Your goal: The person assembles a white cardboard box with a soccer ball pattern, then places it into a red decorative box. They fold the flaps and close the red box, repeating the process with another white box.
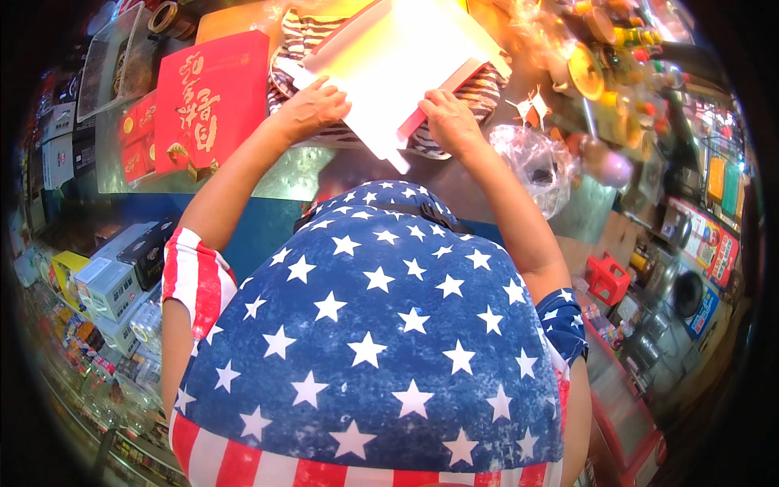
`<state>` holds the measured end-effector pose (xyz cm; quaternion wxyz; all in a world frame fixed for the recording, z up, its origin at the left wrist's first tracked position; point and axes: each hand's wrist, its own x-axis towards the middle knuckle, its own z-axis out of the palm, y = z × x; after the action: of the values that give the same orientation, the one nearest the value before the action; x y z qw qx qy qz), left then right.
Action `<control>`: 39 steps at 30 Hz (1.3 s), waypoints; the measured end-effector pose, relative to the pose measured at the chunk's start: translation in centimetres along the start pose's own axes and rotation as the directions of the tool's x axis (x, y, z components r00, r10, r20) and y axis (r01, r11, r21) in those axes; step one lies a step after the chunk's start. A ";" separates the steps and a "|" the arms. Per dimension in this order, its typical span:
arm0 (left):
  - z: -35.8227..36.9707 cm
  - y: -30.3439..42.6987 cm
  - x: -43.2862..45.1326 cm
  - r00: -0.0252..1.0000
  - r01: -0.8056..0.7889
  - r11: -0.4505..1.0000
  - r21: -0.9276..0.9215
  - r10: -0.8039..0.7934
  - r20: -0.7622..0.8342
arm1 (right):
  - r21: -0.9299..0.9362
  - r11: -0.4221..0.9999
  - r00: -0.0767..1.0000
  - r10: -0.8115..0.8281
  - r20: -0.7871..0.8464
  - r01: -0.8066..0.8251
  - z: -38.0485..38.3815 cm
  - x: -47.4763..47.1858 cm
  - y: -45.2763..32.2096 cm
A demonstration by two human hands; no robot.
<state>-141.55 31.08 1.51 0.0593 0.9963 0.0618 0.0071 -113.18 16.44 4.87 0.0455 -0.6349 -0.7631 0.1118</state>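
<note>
A partly folded cardboard box (389, 73), its pale inside washed out by glare, lies at the top middle on a zebra-striped cloth or bag (481, 100). My left hand (315, 109) rests at its left edge, the fingers over the board. On the right, my right hand (450, 119) grips a red-backed flap (414, 122) of the same box between thumb and fingers. Left of my left hand stands a large red box (210, 100) with gold characters, with smaller red packets (139, 137) beside it.
A crumpled clear plastic bag (532, 164) lies right of my right forearm on the metal tabletop (268, 173). Bottles and jars (633, 103) crowd the upper right. A clear tray (112, 67) sits at the upper left, and a red plastic stool (607, 279) stands low on the right.
</note>
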 end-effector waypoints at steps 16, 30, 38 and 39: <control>1.9 7.5 3.1 0.960 0.001 0.978 -0.210 -0.060 -0.273 | 0.059 0.997 0.988 0.039 0.146 -0.048 0.4 -7.8 -2.0; -1.9 -2.3 3.0 0.957 0.280 0.829 -0.483 -0.199 0.213 | 0.476 0.829 0.954 0.282 0.099 -0.294 2.1 -6.2 0.9; -3.3 -5.2 4.5 0.822 0.544 0.461 -0.701 -0.124 0.556 | 0.756 0.323 0.805 0.408 0.431 -0.569 -0.5 -6.3 1.0; -3.3 -5.5 4.6 0.816 0.547 0.468 -0.694 -0.116 0.566 | 0.769 0.300 0.802 0.421 0.424 -0.564 -0.4 -6.2 0.9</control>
<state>-137.76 37.43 4.13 0.5377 0.7842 0.2344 -0.2026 -111.04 10.55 5.55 0.2694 -0.7131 -0.3649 0.5346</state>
